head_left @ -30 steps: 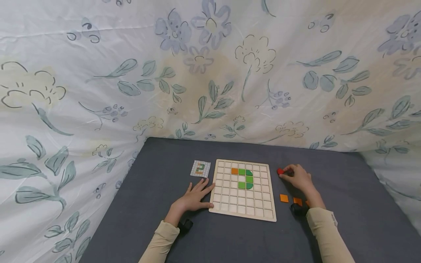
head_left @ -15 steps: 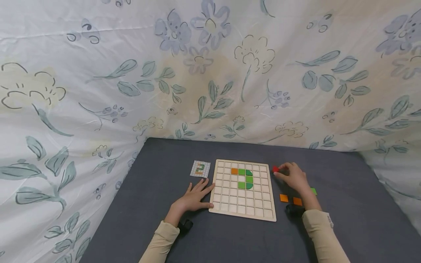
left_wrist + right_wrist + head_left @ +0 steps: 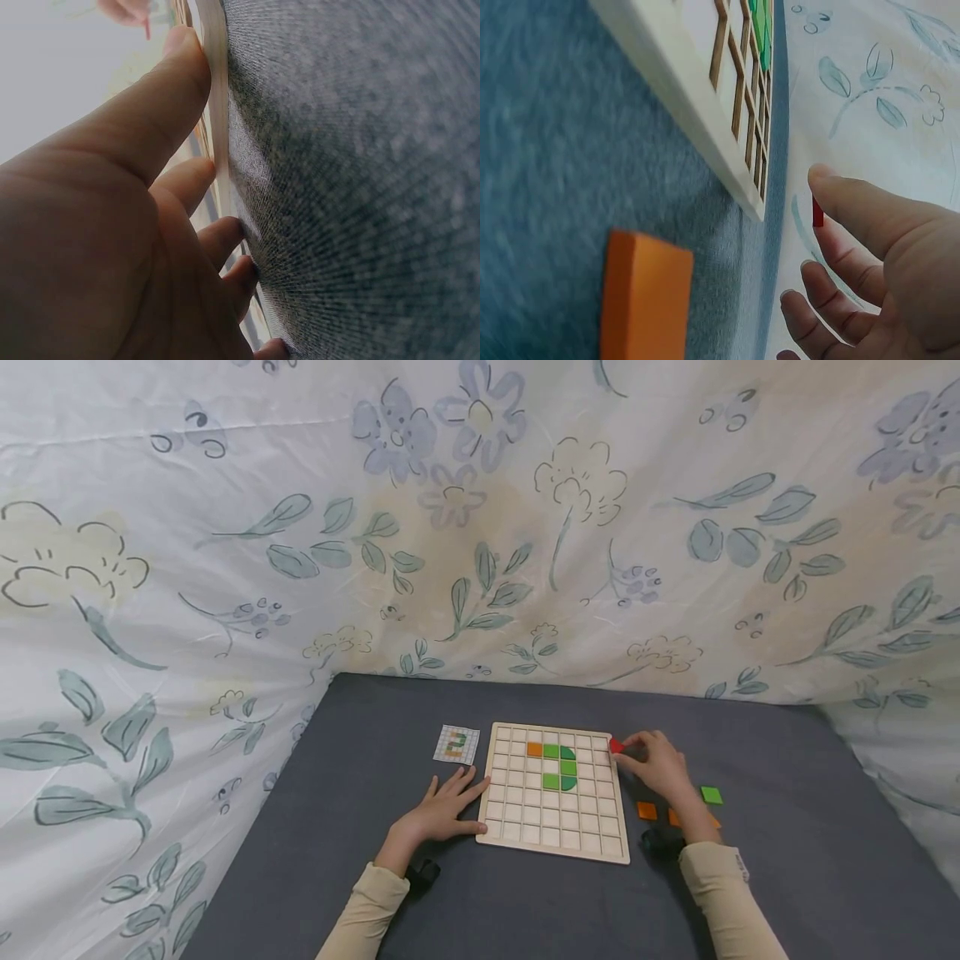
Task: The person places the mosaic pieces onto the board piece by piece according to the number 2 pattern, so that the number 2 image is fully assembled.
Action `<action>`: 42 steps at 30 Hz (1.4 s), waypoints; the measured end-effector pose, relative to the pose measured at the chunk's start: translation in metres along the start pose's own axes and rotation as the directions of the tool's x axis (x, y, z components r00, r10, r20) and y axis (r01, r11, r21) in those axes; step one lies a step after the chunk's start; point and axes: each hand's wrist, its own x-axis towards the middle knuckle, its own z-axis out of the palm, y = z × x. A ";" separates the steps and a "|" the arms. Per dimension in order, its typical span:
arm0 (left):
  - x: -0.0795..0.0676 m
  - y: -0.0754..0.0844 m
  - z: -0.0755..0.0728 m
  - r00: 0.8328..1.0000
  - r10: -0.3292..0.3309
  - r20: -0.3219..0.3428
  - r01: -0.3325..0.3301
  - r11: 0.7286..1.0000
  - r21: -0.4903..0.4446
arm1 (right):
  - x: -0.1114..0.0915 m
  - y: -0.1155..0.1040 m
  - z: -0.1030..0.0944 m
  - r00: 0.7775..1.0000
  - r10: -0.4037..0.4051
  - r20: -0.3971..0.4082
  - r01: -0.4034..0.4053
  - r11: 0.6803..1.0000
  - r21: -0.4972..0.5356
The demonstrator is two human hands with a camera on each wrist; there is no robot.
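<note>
A pale wooden grid board lies on the dark cloth. In its upper cells sit an orange square tile, several green square tiles and dark green rounded tiles. My left hand rests with spread fingers against the board's left edge, thumb and fingertips touching the rim, as the left wrist view also shows. With thumb and index finger my right hand pinches a small red tile over the board's upper right edge. Edge-on in the right wrist view, the red tile is mostly hidden by the thumb.
Right of the board lie orange square tiles, partly under the right wrist, and a green square tile. A small printed pattern card lies left of the board. A floral curtain hangs behind the table.
My right hand has moved left with the red tile, from beside the board to its upper right edge. The green tile by the forearm has come into sight. My left hand stays put.
</note>
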 end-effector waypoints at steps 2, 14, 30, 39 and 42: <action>0.000 0.001 -0.001 1.000 0.001 0.002 -0.001 1.000 -0.002 | 0.000 -0.001 0.002 1.000 -0.008 -0.017 0.008 1.000 0.006; 0.000 0.004 -0.003 1.000 0.005 0.008 -0.005 1.000 -0.005 | -0.004 -0.010 0.019 0.985 -0.040 -0.167 0.047 0.998 0.041; 0.000 0.003 -0.001 1.000 0.001 0.006 -0.001 1.000 -0.006 | -0.012 -0.031 0.028 0.984 -0.047 -0.172 0.071 0.988 0.139; -0.001 0.005 -0.002 1.000 -0.003 0.001 0.003 1.000 -0.014 | -0.015 -0.042 0.033 0.987 -0.049 -0.153 0.072 0.987 0.143; -0.001 0.005 -0.002 1.000 -0.001 0.002 0.001 1.000 -0.016 | -0.016 -0.046 0.034 0.991 -0.036 -0.125 0.056 0.985 0.160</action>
